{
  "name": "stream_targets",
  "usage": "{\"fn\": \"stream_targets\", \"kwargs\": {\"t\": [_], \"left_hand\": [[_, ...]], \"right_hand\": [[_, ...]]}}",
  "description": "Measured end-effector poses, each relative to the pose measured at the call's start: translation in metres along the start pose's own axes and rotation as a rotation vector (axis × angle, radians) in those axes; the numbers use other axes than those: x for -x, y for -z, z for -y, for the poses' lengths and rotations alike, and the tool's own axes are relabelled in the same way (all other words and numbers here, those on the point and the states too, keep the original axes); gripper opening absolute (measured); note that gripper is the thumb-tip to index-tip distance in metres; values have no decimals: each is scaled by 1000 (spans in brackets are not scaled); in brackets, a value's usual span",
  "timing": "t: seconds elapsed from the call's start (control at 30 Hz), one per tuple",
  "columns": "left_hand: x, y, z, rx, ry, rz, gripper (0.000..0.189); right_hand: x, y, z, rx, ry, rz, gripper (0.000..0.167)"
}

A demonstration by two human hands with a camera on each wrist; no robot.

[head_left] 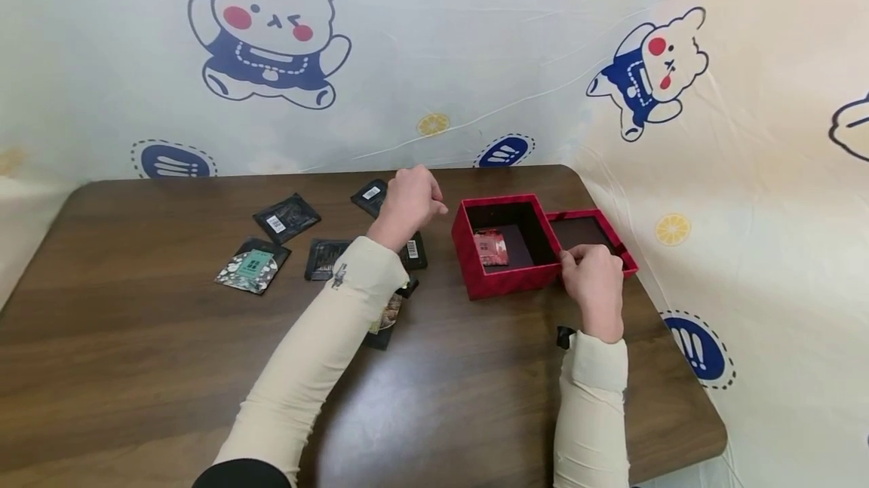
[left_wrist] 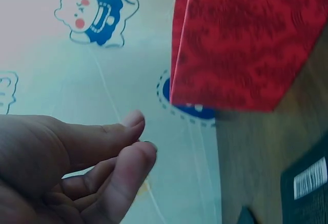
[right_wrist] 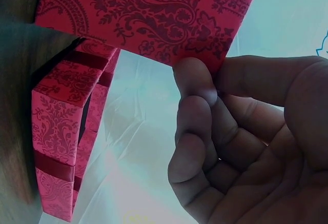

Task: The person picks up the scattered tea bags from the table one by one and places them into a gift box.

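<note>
Toward the right end of the bench (head_left: pixel 170 367), a red sachet (head_left: pixel 491 248) sits inside an open red box (head_left: pixel 509 282), toward its left side. At the box's near right corner, the right hand (head_left: pixel 594 284) pinches the rim between thumb and forefinger. A hard tug there could tilt the box or slide it against its lid (head_left: pixel 573 214), which lies just beside it near the bench's right edge; shoved further, the lid might tip off.

Left of the box hovers the left hand (head_left: pixel 410 201), fingers loosely curled, thumb and forefinger tips close together with nothing visible between them. Its sleeve (head_left: pixel 370 269) passes over a patterned packet (head_left: pixel 390 314) and a black sachet (head_left: pixel 326 258), so a low sweep of the forearm could drag them along. Farther left, a floral sachet (head_left: pixel 253 265) and another black one look thin and flat; fingertips could well skid across them instead of lifting an edge.
</note>
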State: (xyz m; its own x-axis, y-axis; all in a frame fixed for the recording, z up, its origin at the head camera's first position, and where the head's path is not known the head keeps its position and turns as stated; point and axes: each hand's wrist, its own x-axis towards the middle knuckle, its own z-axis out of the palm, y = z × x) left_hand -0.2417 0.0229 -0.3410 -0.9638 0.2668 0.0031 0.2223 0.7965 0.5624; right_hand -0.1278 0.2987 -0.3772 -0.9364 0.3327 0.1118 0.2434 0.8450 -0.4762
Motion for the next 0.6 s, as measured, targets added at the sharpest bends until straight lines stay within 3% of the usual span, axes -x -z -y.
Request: {"fn": "stream_targets", "kwargs": {"t": [0.2,0.6], "left_hand": [[3,8,24,-12,48,31,11],[7,7,63,5,121,54,8]], "right_hand": [[0,-2,-2,-4,22,-18,25],[0,-1,0,-5,-36,22,28]]}}
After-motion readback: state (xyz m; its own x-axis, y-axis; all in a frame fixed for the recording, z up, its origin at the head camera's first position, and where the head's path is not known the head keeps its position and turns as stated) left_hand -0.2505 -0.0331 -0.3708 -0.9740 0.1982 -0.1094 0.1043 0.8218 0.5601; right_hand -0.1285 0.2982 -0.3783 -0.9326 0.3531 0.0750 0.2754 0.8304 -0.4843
